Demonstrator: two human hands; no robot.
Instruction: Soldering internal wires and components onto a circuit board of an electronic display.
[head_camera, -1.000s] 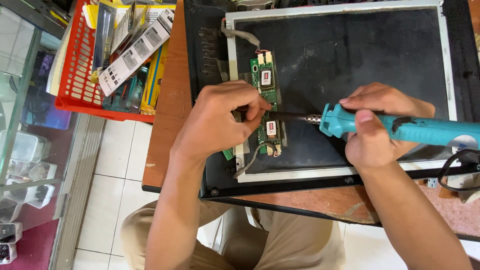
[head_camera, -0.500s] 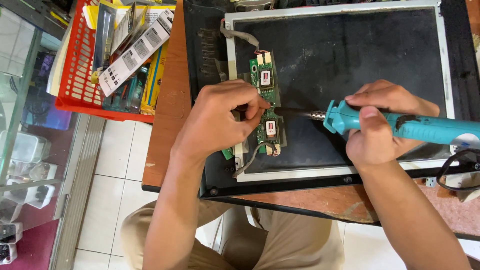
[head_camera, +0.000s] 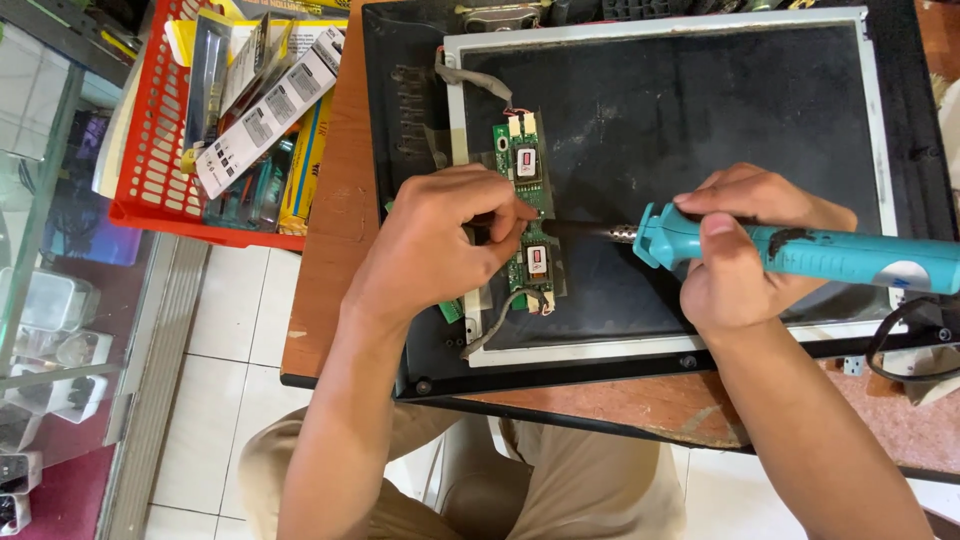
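Standing right by the bench here. The right hand (head_camera: 745, 250) is wrapped tight around a teal soldering iron (head_camera: 800, 252), thumb on top of the handle, with the metal tip pointing left and sitting right at the middle of a narrow green circuit board (head_camera: 530, 215). That board lies upright along the left edge of a big dark panel (head_camera: 700, 130) with a pale metal frame, which sits in a black casing (head_camera: 400, 150) on a reddish-brown table (head_camera: 330, 240).

The left hand (head_camera: 440, 245) is bunched up beside the board, fingers curled in and pinched narrow right where the iron's tip lands. It's gripping something small there, but I can't tell what, the fingers cover it. A bit of the board's lower end pokes out under the hand, with a grey cable (head_camera: 500, 315) looping off below it.

Off to the left there's a red plastic basket (head_camera: 150, 160) stuffed with packaged tools and cards, hanging half over the table edge above a white tiled floor (head_camera: 240, 300). A black cord (head_camera: 905, 335) trails by the right wrist.
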